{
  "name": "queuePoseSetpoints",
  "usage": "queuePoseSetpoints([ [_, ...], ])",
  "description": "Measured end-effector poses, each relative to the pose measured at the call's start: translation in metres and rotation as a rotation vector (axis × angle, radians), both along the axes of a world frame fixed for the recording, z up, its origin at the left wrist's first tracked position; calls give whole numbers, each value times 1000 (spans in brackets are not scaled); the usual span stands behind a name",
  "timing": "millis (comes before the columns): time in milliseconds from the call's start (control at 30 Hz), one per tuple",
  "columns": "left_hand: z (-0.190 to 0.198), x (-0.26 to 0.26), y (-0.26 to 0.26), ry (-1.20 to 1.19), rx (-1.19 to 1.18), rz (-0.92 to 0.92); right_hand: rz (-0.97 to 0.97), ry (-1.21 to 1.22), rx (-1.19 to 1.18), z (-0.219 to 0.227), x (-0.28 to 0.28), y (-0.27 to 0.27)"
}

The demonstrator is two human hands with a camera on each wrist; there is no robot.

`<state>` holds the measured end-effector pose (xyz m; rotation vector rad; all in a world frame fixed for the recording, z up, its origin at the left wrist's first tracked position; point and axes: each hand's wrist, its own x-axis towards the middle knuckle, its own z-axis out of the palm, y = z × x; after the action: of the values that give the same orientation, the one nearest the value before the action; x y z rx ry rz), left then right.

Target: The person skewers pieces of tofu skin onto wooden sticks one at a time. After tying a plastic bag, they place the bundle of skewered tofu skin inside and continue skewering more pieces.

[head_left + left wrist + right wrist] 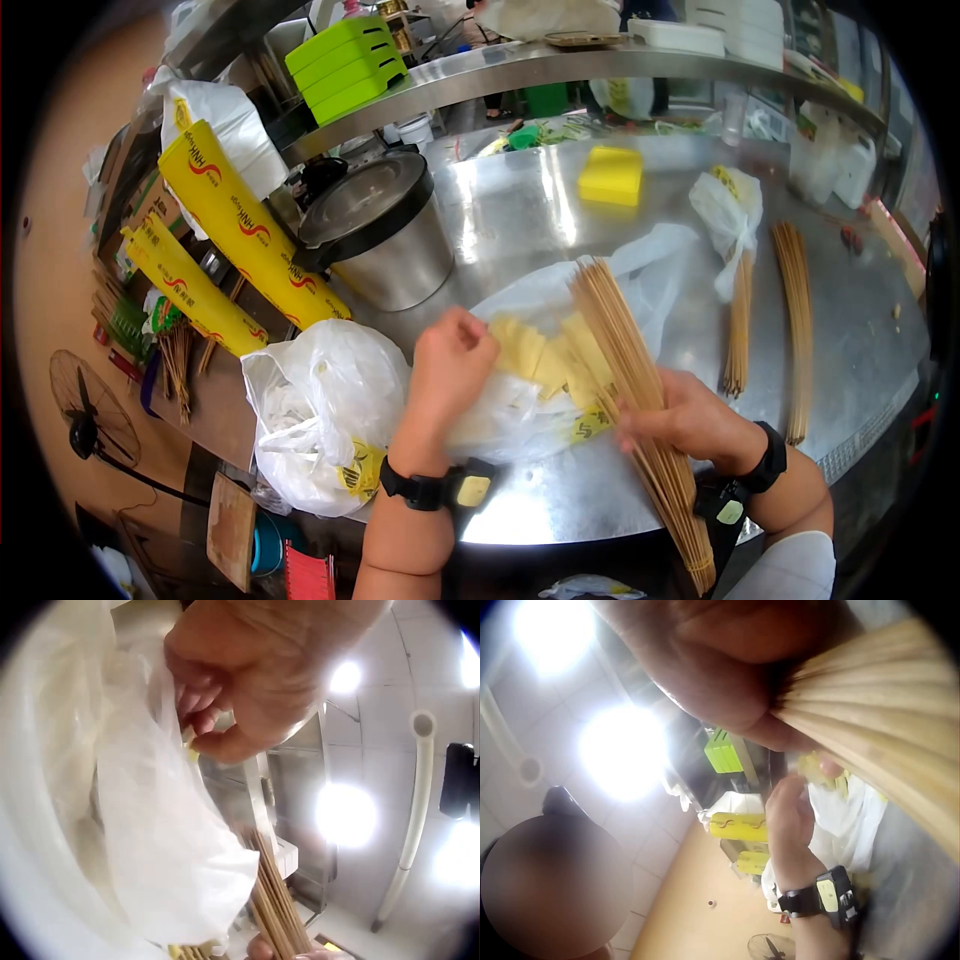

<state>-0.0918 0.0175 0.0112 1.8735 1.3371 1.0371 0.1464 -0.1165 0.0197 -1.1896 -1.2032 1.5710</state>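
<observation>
My right hand (680, 415) grips a thick bundle of thin wooden sticks (625, 345), which slants from the table's middle down to its front edge. Close up in the right wrist view, the sticks (885, 712) fan out past the hand (727, 667). Left of the yellow pieces (530, 355), my left hand (455, 365) is raised with curled fingers. Its thumb meets the fingers in the left wrist view, where the hand (262, 667) hangs beside white plastic (165, 817); a small yellow spot shows by the thumb tip, and I cannot tell whether it is held. The pieces lie on a clear plastic bag (655, 265).
A full white bag (330, 410) stands left of my left arm, with a lidded steel pot (385, 240) behind it. Two more stick bundles, one bagged (738, 330) and one bare (795, 330), lie at the right. A yellow block (610, 176) sits farther back, below a shelf (480, 85).
</observation>
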Motion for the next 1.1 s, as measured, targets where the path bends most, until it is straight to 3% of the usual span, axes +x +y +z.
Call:
queuePoseSetpoints([
  [33,-2,0,4,-3,2,3,3,-3,2,-1,0,0],
  [100,-6,2,11,-454,-197,-26,-15,24,-28,-2,0,-1],
  [133,-8,5,10,-459,-194,-25,-13,19,-25,-2,-1,-1],
  [200,-13,16,7,-851,-284,-133,0,49,-18,-3,-1,-3],
  [933,-17,46,-19,-804,-131,-204,-3,61,-65,-3,-4,-3],
  [1100,-15,47,-25,-628,-41,-209,-24,70,-65,-2,-3,-4],
])
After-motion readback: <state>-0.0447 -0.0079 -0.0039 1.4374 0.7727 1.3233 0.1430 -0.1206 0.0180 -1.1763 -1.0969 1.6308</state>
